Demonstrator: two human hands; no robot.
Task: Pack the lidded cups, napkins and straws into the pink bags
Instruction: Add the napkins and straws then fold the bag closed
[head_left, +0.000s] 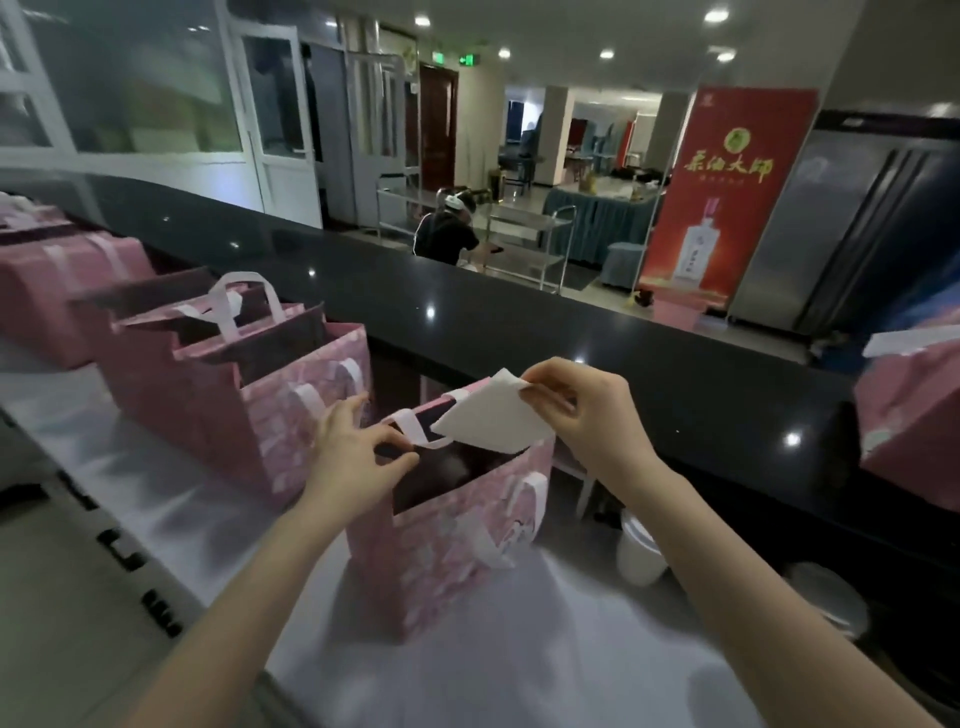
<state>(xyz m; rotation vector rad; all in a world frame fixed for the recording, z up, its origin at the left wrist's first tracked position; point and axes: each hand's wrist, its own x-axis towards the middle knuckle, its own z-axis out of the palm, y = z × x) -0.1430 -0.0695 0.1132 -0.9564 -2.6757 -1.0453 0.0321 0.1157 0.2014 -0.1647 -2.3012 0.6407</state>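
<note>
Nearest pink bag (452, 545): upright, mouth open, white handles. White napkin (493, 421): tilted over that mouth, held by its top corner. Second pink bag (234, 405): just left, upright, open.

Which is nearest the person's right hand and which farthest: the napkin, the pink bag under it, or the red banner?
1. Napkin: pinched by the right hand itself.
2. Pink bag: just below and left, open-topped.
3. Red banner: far back across the room, on the right.
</note>
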